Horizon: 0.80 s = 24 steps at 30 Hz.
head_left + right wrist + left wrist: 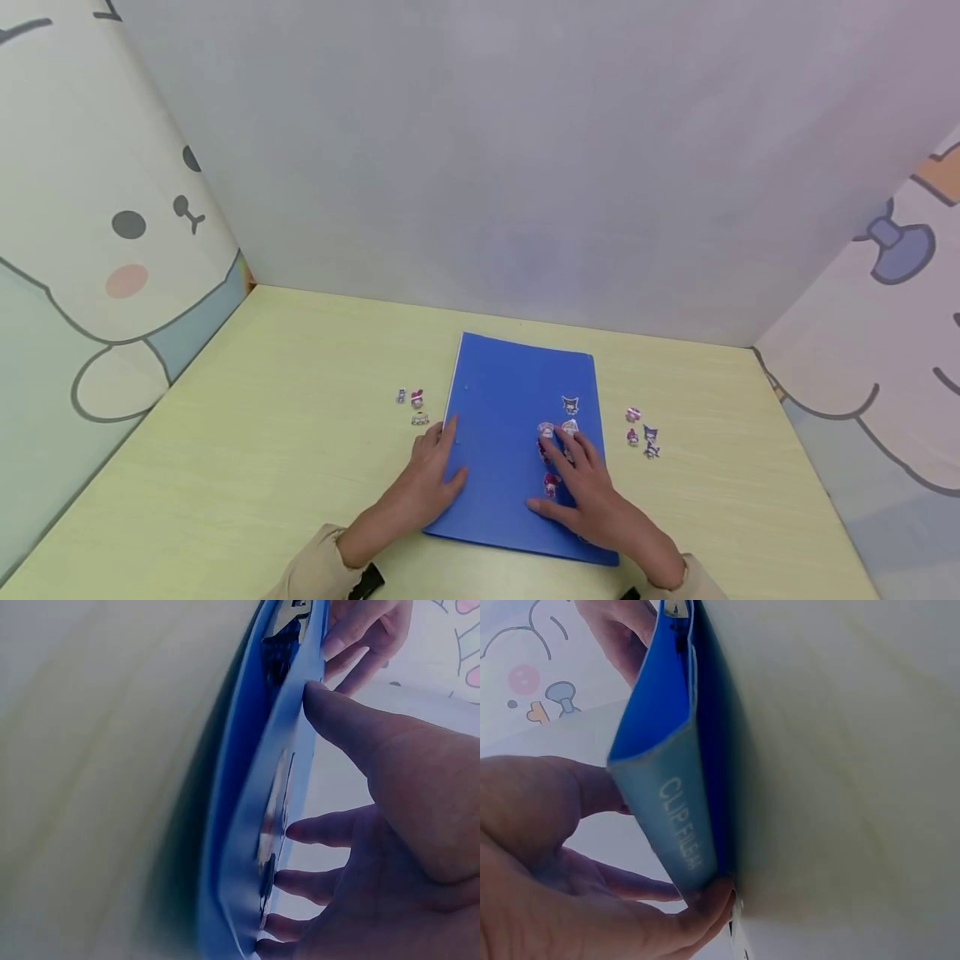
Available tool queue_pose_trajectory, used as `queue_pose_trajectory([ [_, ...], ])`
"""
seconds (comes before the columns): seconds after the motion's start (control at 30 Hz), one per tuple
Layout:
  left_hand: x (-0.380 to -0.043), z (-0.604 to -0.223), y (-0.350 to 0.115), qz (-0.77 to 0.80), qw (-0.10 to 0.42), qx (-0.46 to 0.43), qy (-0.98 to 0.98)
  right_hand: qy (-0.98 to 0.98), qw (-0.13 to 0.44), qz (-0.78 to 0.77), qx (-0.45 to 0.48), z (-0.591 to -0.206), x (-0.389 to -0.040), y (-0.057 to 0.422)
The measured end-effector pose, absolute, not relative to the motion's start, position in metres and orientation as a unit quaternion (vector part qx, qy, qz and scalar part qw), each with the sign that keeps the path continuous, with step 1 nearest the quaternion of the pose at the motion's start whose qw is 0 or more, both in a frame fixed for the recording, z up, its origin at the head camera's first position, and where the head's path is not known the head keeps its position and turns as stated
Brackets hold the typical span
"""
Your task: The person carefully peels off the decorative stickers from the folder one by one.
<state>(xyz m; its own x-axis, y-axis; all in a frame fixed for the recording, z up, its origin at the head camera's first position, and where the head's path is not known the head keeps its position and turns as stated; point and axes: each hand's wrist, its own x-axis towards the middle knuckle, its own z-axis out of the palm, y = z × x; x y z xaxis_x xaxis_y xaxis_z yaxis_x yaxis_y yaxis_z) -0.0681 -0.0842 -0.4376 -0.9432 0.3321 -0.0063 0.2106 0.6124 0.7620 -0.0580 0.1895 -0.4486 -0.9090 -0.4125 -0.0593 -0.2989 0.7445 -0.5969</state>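
Observation:
A blue clip file [510, 392] lies closed on the table, its spine toward the left and lettered "CLIP FILE" in the left wrist view. My left hand [431, 481] rests along the spine [679, 817], thumb over the cover and fingers extended at the left edge. On the right half of the cover, my right hand [588, 496] is spread, fingertips touching several small cartoon stickers and partly hiding them. A dark-eared sticker [570, 405] lies above those fingers; a red one [551, 484] shows between thumb and forefinger. In the right wrist view, the fingertips [289, 879] press the stickers.
Three loose stickers [417, 400] lie on the pale yellow table [300, 392] left of the file. Several more stickers [633, 437] lie to its right. A plain pale wall [480, 167] stands behind, with cartoon-printed panels at both sides.

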Motion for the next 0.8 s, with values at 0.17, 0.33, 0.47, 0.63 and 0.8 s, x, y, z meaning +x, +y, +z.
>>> queue_pose_trajectory([
  [0.17,-0.067,-0.438,-0.085,0.397,0.07,0.157,0.901,0.93,0.1,-0.3,-0.188,-0.447,-0.058,0.191],
  [0.33,-0.067,-0.44,-0.086,0.376,0.064,0.18,0.907,0.928,0.112,-0.306,-0.183,-0.443,-0.059,0.194],
  [0.47,-0.067,-0.441,-0.087,0.341,0.075,0.221,0.911,0.926,0.105,-0.307,-0.192,-0.442,-0.06,0.197],
  [0.63,-0.067,-0.439,-0.092,0.281,0.085,0.265,0.918,0.926,0.078,-0.304,-0.212,-0.442,-0.065,0.201],
  [0.8,-0.068,-0.44,-0.098,0.233,0.085,0.309,0.918,0.93,0.046,-0.29,-0.221,-0.442,-0.069,0.206],
])
